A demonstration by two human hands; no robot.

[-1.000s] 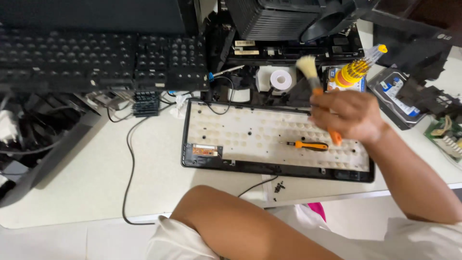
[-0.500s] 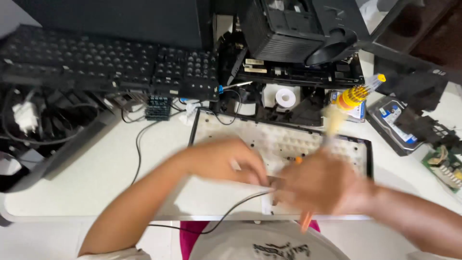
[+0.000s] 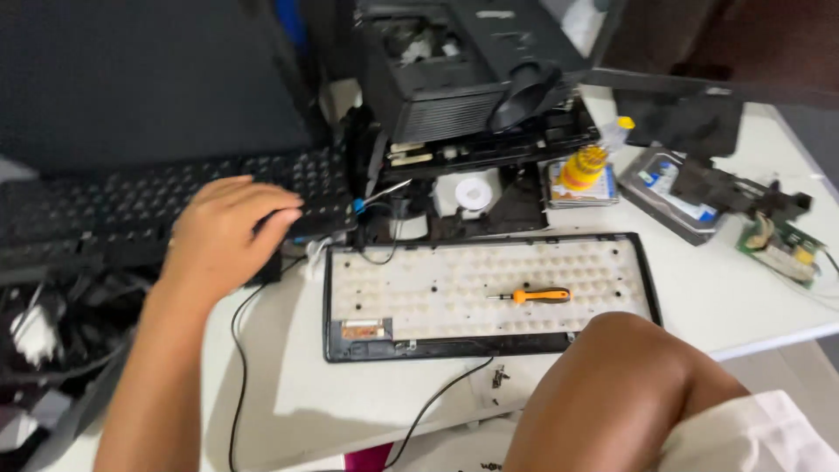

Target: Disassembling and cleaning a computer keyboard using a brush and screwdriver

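Our left hand [image 3: 223,232] rests spread on the black keyboard [image 3: 131,205] far left; right hand's out of view. Opened keyboard base [image 3: 489,293] holds an orange screwdriver [image 3: 533,296]; blue-labelled hard drive [image 3: 669,188] sits far right.

Left hand [image 3: 223,232] reaches forward, palm down, fingers curled; right forearm bent across.

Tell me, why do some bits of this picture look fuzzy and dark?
In the head view, the left hand on the black keyboard is softly smeared, as from motion; the top left corner is deep in shadow; the orange screwdriver on the opened keyboard tray looks fairly sharp, and the white desk is brightly lit.
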